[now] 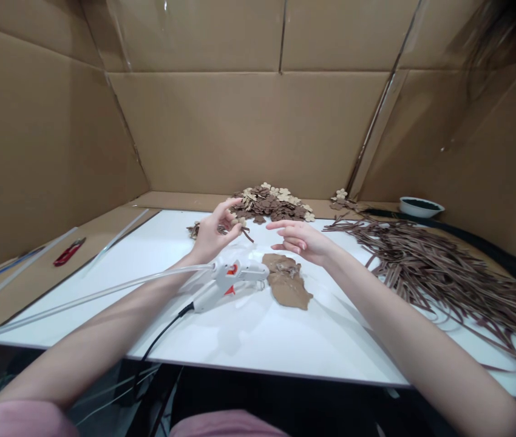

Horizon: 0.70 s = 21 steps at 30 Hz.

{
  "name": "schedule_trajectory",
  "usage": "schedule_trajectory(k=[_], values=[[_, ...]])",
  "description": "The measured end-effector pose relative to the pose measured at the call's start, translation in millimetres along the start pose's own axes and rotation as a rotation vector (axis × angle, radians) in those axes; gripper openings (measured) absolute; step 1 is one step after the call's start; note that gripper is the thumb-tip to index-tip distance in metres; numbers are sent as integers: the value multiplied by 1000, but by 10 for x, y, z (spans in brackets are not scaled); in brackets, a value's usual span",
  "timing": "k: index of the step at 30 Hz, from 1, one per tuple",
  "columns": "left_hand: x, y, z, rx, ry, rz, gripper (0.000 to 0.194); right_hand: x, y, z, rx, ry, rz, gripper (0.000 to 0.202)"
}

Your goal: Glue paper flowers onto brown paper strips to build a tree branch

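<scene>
My left hand is over the back middle of the white board, its thumb and fingers around a small beige flower. A short brown strip sticks out to the right beneath that flower. To the right, my right hand hovers with index finger stretched out, thumb apart, and nothing visible between them. Below the hands lies a white hot glue gun, a clear glue stick in its rear, its nozzle pointing at a torn brown cardboard piece with glue on it.
A heap of brown and beige flower pieces sits at the back. Brown strips spread over the right side, near a white bowl with dark contents. A red utility knife lies left. Cardboard walls enclose the board.
</scene>
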<state>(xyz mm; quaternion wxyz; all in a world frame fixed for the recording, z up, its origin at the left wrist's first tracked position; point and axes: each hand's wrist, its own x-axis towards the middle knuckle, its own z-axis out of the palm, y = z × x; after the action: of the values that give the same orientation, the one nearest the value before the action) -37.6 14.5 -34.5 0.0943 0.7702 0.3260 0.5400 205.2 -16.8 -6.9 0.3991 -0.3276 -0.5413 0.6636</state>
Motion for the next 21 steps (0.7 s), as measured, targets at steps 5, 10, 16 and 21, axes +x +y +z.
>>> schedule_trajectory(k=[5,10,16,21], values=[[-3,-2,-1,8,-4,1,55,19,18,-29,12,61,10,23],[-9,-7,3,-8,-10,-10,55,22,19,-31,9,86,22,23],[-7,0,2,1,-7,-12,55,34,24,-41,57,139,39,26],[-7,-5,4,-4,-7,-8,55,43,19,-45,132,183,52,24]])
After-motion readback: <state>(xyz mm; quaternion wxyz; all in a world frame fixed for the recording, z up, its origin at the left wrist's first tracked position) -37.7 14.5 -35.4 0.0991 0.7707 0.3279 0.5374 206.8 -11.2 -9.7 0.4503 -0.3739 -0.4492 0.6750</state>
